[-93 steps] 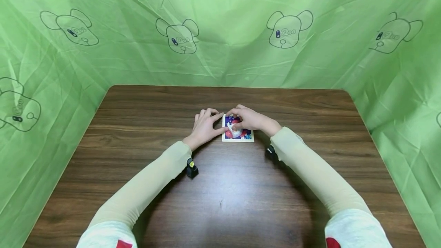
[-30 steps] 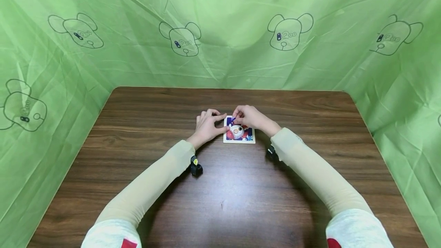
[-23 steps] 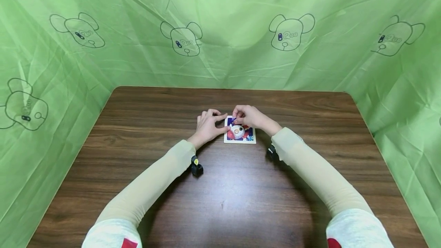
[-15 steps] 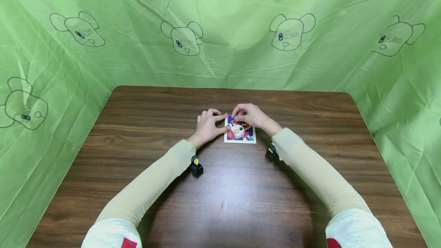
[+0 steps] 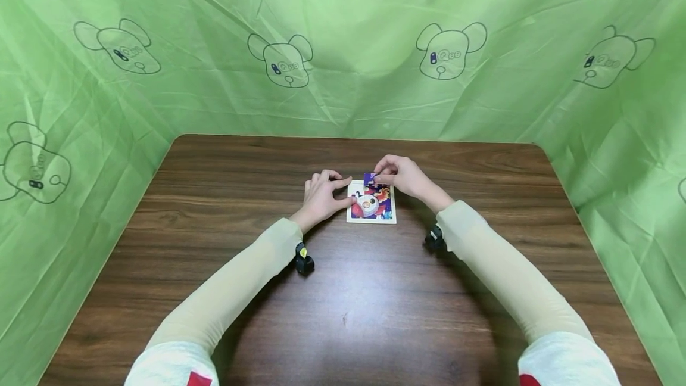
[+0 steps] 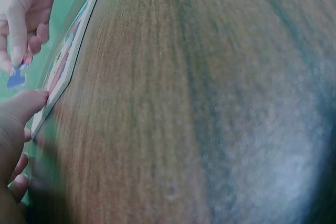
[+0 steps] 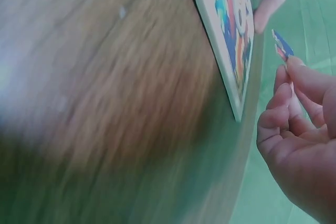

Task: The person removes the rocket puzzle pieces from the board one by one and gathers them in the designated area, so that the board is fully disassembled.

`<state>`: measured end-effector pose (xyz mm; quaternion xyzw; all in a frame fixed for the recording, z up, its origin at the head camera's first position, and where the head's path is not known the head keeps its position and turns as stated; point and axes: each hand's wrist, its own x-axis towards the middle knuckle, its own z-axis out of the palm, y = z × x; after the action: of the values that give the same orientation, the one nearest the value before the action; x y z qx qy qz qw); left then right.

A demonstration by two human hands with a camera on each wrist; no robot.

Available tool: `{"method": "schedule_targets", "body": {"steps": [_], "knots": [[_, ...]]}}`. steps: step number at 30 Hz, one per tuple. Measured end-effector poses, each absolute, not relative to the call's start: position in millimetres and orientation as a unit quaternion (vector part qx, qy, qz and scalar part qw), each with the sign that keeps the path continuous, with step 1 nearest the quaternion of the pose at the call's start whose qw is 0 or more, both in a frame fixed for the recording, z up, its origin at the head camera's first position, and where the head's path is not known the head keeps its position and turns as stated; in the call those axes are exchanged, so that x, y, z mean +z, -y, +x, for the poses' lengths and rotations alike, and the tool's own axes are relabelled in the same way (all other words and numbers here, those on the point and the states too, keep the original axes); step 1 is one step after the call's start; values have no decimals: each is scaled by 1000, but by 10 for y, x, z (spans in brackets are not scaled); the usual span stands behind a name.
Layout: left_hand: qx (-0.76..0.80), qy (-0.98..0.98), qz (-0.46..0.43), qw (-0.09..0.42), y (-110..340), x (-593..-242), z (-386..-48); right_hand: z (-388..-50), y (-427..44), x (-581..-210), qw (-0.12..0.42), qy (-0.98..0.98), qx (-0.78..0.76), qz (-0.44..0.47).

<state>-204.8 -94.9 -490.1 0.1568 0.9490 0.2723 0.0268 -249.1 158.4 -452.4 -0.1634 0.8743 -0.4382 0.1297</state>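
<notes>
A small square puzzle board (image 5: 373, 220) with a white border and a colourful picture lies on the table. My right hand (image 5: 409, 179) pinches a purple puzzle piece (image 5: 369, 179) between thumb and finger, over the board's far edge; in the right wrist view the piece (image 7: 283, 44) is held clear of the board (image 7: 212, 30). A pale bare patch shows at the board's far left corner. My left hand (image 5: 320, 196) rests at the board's left side, its thumb touching the picture's left part and its index fingertip at the far left corner. The left wrist view shows that thumb on the board's edge.
The brown wooden table (image 5: 343, 302) surrounds the board. Green cloth (image 5: 354, 94) with line-drawn bear heads hangs behind the table and along both sides. A small black camera (image 5: 304, 260) sits at the left wrist, another (image 5: 435, 238) at the right.
My right hand has lifted the purple piece out of the board's far left part and moved up and to the right, baring a pale patch. My left hand has stayed nearly in place.
</notes>
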Motion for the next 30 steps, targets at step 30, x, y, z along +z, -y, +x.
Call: {"method": "schedule_targets", "body": {"steps": [30], "knots": [[275,-948,157,29,956,-4898,-2053,-2319,-2684,-4620,125,-896,-417,-85]]}}
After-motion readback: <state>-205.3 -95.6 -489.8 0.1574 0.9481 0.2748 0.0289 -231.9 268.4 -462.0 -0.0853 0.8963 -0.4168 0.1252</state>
